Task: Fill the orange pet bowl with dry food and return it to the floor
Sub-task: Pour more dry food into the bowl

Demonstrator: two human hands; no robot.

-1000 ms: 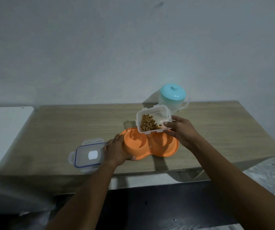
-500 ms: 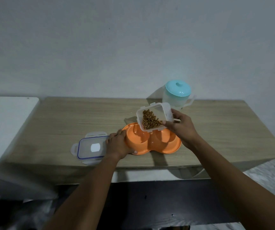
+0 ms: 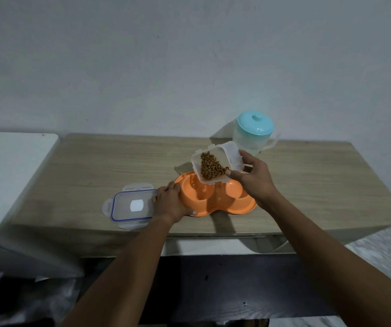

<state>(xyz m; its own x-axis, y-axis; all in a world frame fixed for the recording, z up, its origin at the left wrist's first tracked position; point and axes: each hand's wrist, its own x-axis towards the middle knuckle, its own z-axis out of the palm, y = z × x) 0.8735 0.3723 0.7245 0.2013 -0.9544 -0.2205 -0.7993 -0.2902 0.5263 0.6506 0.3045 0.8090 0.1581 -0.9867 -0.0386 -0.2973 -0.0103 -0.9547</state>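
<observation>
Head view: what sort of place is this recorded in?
Probably a plain room in a home: a wooden table against a bare pale wall carries an orange pet bowl, a clip-lock lid and a teal-lidded jug, and the right hand holds a tub of dry food.

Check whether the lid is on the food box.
No, the lid lies flat on the table beside the orange bowl, while the box in the right hand is open with dry food showing.
</observation>
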